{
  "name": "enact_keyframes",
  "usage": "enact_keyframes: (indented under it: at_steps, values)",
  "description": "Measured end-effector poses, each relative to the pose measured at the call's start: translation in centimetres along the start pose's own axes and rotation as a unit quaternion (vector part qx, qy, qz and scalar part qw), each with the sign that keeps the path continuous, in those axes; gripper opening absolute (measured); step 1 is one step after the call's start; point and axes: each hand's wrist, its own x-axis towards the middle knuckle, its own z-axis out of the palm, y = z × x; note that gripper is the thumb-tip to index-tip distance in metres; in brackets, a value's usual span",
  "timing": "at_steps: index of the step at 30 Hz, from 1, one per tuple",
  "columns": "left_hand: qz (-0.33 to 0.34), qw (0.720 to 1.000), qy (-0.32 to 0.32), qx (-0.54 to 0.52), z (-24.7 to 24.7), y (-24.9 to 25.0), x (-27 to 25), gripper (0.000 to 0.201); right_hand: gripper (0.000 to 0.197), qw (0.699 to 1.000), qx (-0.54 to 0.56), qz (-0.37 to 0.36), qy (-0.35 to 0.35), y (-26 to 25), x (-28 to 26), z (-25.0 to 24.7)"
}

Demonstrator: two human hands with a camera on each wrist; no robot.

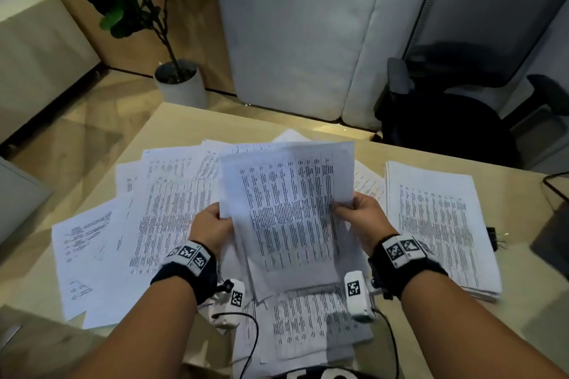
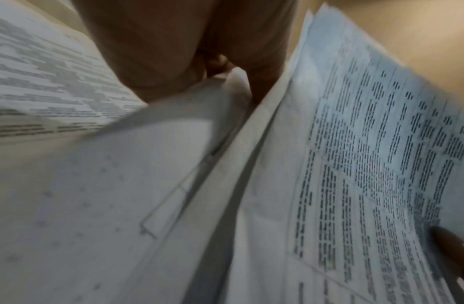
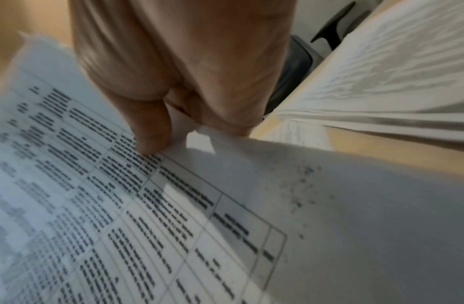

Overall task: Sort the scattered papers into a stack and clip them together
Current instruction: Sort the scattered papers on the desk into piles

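A sheaf of printed sheets (image 1: 289, 212) is lifted off the table between both hands. My left hand (image 1: 212, 224) grips its left edge, fingers hidden behind the paper. My right hand (image 1: 358, 212) pinches the right edge, thumb on the printed face. In the left wrist view the sheaf (image 2: 368, 164) fans to the right of the left hand (image 2: 225, 67). The right wrist view has the right hand's thumb (image 3: 150, 131) pressed on the top sheet (image 3: 121, 205). More loose sheets (image 1: 123, 224) lie scattered on the table's left. A black binder clip (image 1: 493, 238) lies beside the right stack.
A neat stack of papers (image 1: 440, 224) lies on the wooden table (image 1: 184, 123) at the right. A dark device with a cable (image 1: 554, 231) sits at the right edge. Beyond the table stand a black office chair (image 1: 446, 120) and a potted plant (image 1: 178, 83).
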Motion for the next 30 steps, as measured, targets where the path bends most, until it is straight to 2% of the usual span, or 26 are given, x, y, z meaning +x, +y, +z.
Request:
enact_keyframes:
  at_steps: [1, 3, 4, 5, 7, 10, 13, 15, 17, 19, 21, 23, 26, 28, 30]
  values:
    - [0.007, 1.0, 0.007, 0.022, 0.0, -0.7, 0.3, 0.011, 0.018, 1.0, -0.004, 0.011, 0.014, 0.3, -0.2, 0.1]
    - [0.014, 0.998, 0.016, 0.063, -0.2, -2.0, 0.9, 0.03, 0.013, 0.998, -0.017, 0.018, 0.053, 1.0, -0.2, 0.1]
    - [0.015, 0.997, 0.016, 0.074, -0.2, -2.3, 1.0, 0.031, 0.012, 0.997, -0.018, 0.023, 0.074, 1.4, -0.1, -0.1]
    - [0.012, 0.996, 0.015, 0.089, -0.4, -2.7, 1.1, 0.031, 0.013, 0.995, -0.009, 0.033, 0.091, 1.7, 0.2, -0.4]
    - [0.005, 0.994, 0.016, 0.108, -0.6, -3.1, 1.0, 0.045, 0.017, 0.991, 0.012, 0.06, 0.115, 2.4, 0.8, -1.1]
    - [0.018, 0.999, 0.005, 0.044, -0.7, -3.5, 0.7, 0.061, 0.023, 0.989, 0.035, 0.074, 0.124, 3.0, 1.5, -1.4]
    - [0.044, 0.996, -0.013, 0.074, -1.1, -4.0, 0.7, 0.062, 0.027, 0.985, 0.093, 0.088, 0.12, 3.1, 1.8, -0.9]
    - [0.052, 0.994, -0.024, 0.096, -1.1, -4.0, 0.9, 0.043, 0.025, 0.984, 0.105, 0.091, 0.11, 3.1, 1.8, -0.4]
    - [0.018, 0.995, -0.05, 0.089, -0.8, -3.5, 0.8, 0.019, 0.021, 0.986, 0.094, 0.092, 0.102, 3.3, 1.7, 0.0]
    - [-0.035, 0.991, -0.084, 0.101, -0.6, -3.4, 0.9, 0.035, 0.017, 0.99, 0.06, 0.09, 0.092, 3.5, 1.4, 0.3]
    - [-0.058, 0.989, -0.101, 0.096, -0.5, -4.0, 1.3, 0.035, 0.019, 0.993, 0.028, 0.083, 0.078, 3.6, 1.0, 0.4]
    - [-0.072, 0.99, -0.109, 0.045, -0.6, -5.1, 1.9, 0.028, 0.027, 0.995, 0.037, 0.075, 0.054, 3.5, 0.7, 0.3]
    - [-0.085, 0.986, -0.142, 0.004, -0.7, -6.5, 2.7, 0.056, 0.031, 0.998, 0.05, 0.04, -0.002, 3.1, 0.5, 0.3]
    - [-0.084, 0.985, -0.151, -0.01, -0.5, -5.9, 2.4, 0.06, 0.028, 0.999, 0.049, 0.016, -0.013, 2.7, 0.6, 0.5]
    - [-0.09, 0.985, -0.146, -0.005, -0.3, -5.6, 2.4, 0.065, 0.022, 0.999, 0.048, 0.019, 0.004, 2.4, 1.0, 0.7]
